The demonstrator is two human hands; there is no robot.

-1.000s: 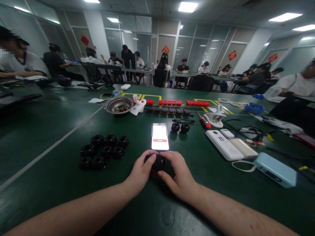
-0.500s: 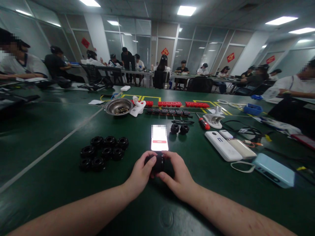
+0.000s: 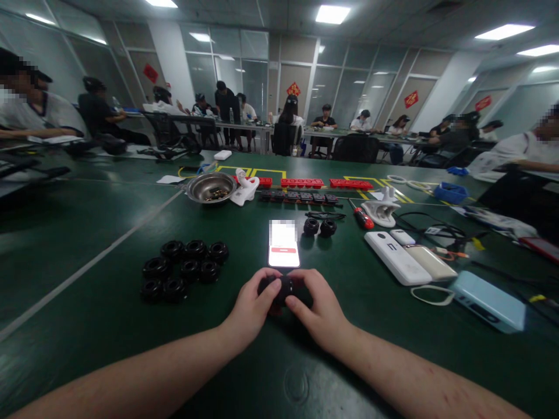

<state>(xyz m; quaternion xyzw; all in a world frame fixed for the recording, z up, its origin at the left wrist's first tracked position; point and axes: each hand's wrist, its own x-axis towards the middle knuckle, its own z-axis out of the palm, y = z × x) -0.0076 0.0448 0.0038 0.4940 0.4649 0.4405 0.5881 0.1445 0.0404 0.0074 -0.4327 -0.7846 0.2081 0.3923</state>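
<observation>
Both hands meet over a black round part [image 3: 285, 286], seen from the side and partly covered by fingers. My left hand [image 3: 255, 302] is closed on its left end, the thumb lying across the top. From the right, my right hand [image 3: 317, 305] grips it between thumb and fingers. Just beyond them lies a phone [image 3: 283, 244] with a lit screen. Several glossy black ring-shaped parts [image 3: 190, 269] are grouped to the left on the green table [image 3: 244, 372]. Two more black round parts [image 3: 327, 227] sit right of the phone.
Farther back are a metal bowl [image 3: 211, 189] with small metal pieces, red strips [image 3: 301, 183], a black strip [image 3: 301, 198] and a screwdriver [image 3: 363, 218]. Right lie a white power bank [image 3: 395, 258], a light-blue power bank [image 3: 487, 299] and cables. Several people sit at tables beyond.
My right thumb has moved slightly up along the black part, which now shows a little more of its side. Both hands keep hold of it in nearly the same place.
</observation>
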